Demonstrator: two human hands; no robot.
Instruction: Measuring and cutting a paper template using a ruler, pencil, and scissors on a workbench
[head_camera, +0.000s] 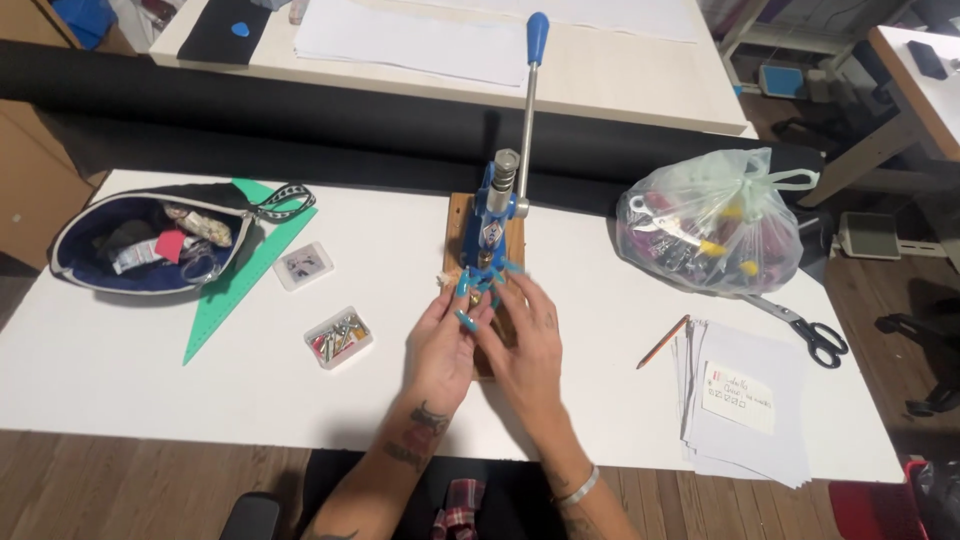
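Observation:
A blue hand press (497, 215) with a long metal lever and a blue knob stands on a wooden base (458, 225) in the middle of the white table (130, 370). Both my hands meet at the foot of the press. My left hand (447, 345) and my right hand (528, 345) pinch at something small under the press head; the fingers hide what it is. The fingernails are turquoise.
A small clear box of metal parts (338, 337) and another clear box (303, 265) lie left of the press. Further left are a green triangle ruler (235, 290) and an open dark pouch (150, 243). Right: a filled plastic bag (712, 222), scissors (812, 333), a pencil (663, 341), a paper stack (745, 400).

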